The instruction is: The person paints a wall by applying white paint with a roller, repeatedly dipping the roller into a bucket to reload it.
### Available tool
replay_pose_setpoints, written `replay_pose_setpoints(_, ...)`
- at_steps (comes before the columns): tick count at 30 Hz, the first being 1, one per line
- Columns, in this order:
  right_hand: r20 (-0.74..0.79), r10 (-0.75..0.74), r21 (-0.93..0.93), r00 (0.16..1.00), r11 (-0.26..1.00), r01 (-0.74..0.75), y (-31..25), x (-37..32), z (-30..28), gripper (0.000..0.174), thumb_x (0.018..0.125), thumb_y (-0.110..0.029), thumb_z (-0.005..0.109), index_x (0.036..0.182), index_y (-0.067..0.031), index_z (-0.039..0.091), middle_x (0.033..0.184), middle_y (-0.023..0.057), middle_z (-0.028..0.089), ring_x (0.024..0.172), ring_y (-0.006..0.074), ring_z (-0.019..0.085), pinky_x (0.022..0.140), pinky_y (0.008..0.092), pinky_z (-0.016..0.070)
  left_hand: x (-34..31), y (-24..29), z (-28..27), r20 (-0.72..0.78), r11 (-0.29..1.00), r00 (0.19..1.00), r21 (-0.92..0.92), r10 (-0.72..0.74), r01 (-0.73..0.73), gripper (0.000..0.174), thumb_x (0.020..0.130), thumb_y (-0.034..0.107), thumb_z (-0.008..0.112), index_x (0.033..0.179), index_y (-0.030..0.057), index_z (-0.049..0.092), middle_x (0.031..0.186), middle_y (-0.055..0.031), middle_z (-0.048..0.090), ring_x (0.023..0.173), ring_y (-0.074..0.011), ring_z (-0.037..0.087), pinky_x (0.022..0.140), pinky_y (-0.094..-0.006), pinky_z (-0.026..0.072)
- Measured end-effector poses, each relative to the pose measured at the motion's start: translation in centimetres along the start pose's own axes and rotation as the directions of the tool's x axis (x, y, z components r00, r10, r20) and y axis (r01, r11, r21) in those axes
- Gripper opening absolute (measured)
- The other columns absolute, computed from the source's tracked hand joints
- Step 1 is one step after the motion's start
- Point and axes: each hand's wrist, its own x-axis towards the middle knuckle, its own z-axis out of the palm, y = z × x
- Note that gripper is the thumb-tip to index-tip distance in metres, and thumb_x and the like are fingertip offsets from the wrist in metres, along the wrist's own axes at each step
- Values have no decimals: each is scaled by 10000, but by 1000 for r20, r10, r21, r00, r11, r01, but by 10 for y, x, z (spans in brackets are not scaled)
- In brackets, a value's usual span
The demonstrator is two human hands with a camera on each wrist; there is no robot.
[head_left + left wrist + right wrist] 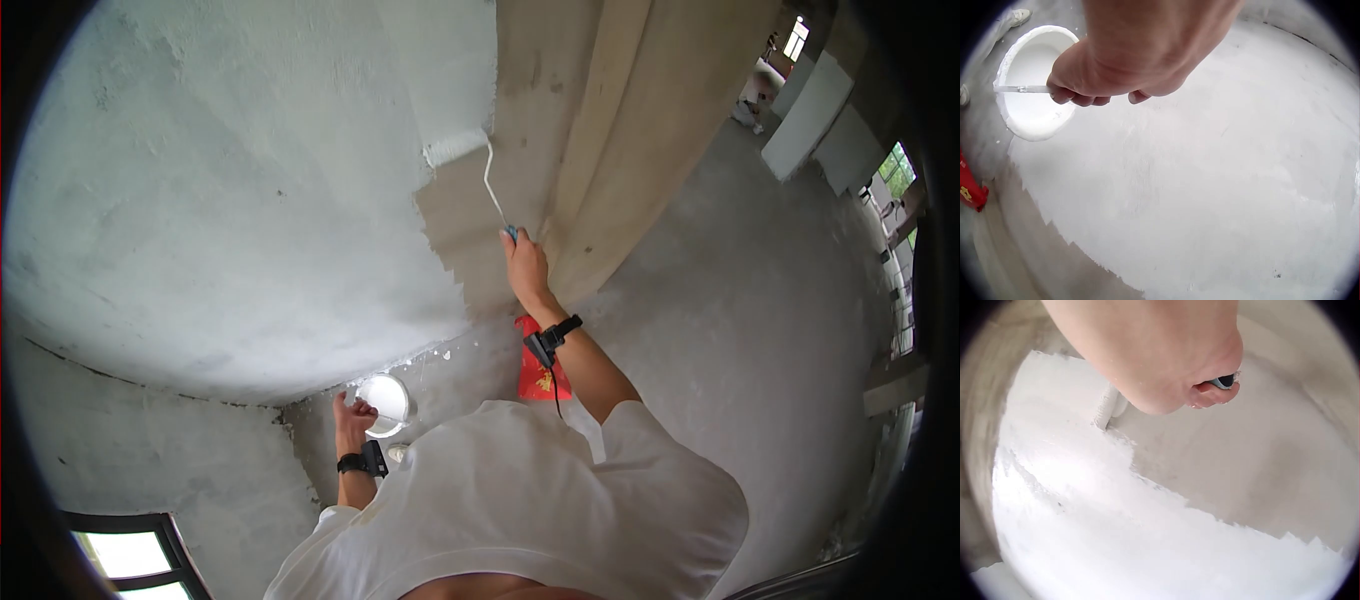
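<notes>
My right hand (526, 268) grips the blue handle (512, 232) of a paint roller, fingers curled round it. Its thin bent rod rises to the white roller sleeve (457, 148), which lies against the wall at the edge of the white coating. In the right wrist view the sleeve (1107, 406) shows partly behind the hand. My left hand (354, 415) hangs low with loosely bent fingers, thumb apart from them. From the left wrist it overlaps a white bucket (1007, 69) standing below, with a pale bar (1022, 89) crossing its opening.
Fresh white coating (250, 180) covers the left wall; bare brown wall (530, 120) lies to the right. A red bag (532, 385) stands on the floor near the bucket. White spots dot the floor. Another person (750, 100) is far off, and a window (125, 555) sits lower left.
</notes>
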Motion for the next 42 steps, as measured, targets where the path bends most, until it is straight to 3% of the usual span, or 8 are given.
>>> replay_pose_setpoints(6,30,29,-37,999,999,-28,26,-19,13,334,962,-355,518,905,-28,545,698,236,631,709,460,618,610,541,474,2,-1,-13,15,999,999,-18,46,-46,383,861,426,512,728,95,372,594,1,313,524,-147,306,559,-325,287)
replay_pose_setpoints(14,-21,-152,4,988,988,152,-103,47,-49,334,965,-348,517,907,-21,540,686,227,629,693,450,619,591,531,472,-1,12,-21,28,997,999,-63,44,-42,386,874,407,488,690,93,360,593,-3,303,538,-148,300,570,-323,283)
replay_pose_setpoints(17,-66,-199,76,978,976,204,-117,61,-35,328,969,-327,516,900,-7,534,678,236,614,687,462,602,582,527,458,9,15,-31,23,996,999,-78,45,-44,393,884,410,466,684,93,348,588,-5,297,539,-148,291,572,-323,280)
replay_pose_setpoints(19,-107,-211,108,972,969,223,-109,60,-22,320,972,-310,516,894,0,532,672,248,599,683,475,585,574,524,444,5,15,-33,-1,995,999,-91,40,-40,395,871,420,482,685,100,342,583,-4,291,530,-146,295,564,-325,282)
replay_pose_setpoints(29,35,82,13,996,997,-82,50,-39,82,340,973,-352,491,919,-25,566,763,250,628,759,473,599,642,544,454,3,21,-48,-40,992,997,-113,59,-63,391,879,417,488,704,104,336,606,0,287,541,-143,292,572,-315,278)
replay_pose_setpoints(33,30,118,30,993,992,-119,57,-39,89,332,975,-338,497,927,-20,575,784,246,628,766,468,597,634,528,447,6,24,-50,-91,994,995,-98,46,-55,401,857,441,518,700,114,347,596,0,290,522,-143,302,562,-321,288)
replay_pose_setpoints(35,-42,66,189,997,980,-57,38,-20,81,324,979,-339,489,899,-34,562,735,239,621,728,462,597,605,532,439,14,26,-55,-88,993,995,-101,46,-55,403,854,447,518,702,113,351,597,5,296,520,-144,303,561,-321,291)
replay_pose_setpoints(42,-120,55,406,991,914,-2,-28,44,54,301,981,-279,497,869,-8,560,722,242,596,705,464,577,598,508,414,4,21,-55,-82,987,995,-148,49,-61,396,871,427,497,701,97,357,604,-2,295,545,-141,288,571,-318,275)
